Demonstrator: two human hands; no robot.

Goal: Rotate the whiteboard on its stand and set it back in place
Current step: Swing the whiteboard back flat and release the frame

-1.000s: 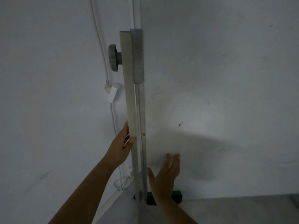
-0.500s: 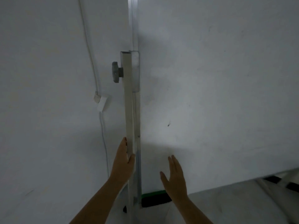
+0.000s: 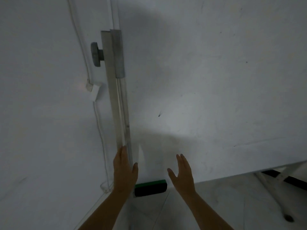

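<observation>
The whiteboard (image 3: pixel 207 90) fills the right of the view, its white face toward me and its lower edge slanting up to the right. A grey metal stand post (image 3: pixel 114 97) runs upright along its left edge, with a round grey locking knob (image 3: pixel 96 54) near the top. My left hand (image 3: pixel 124 171) is flat against the lower post, fingers straight, thumb on the board side, not wrapped around it. My right hand (image 3: pixel 181 175) hovers open in front of the board's lower part, fingers apart, holding nothing.
A green and black eraser (image 3: pixel 150 187) sits below the board near the post's foot. A white cable (image 3: pixel 99 130) with a small white box (image 3: pixel 94 92) runs down the wall on the left. The stand's leg and a dark caster (image 3: pixel 288 218) show at lower right.
My left hand has loosened from gripping the post and now lies flat on it. My right hand has drawn back from the board. The view shifted slightly.
</observation>
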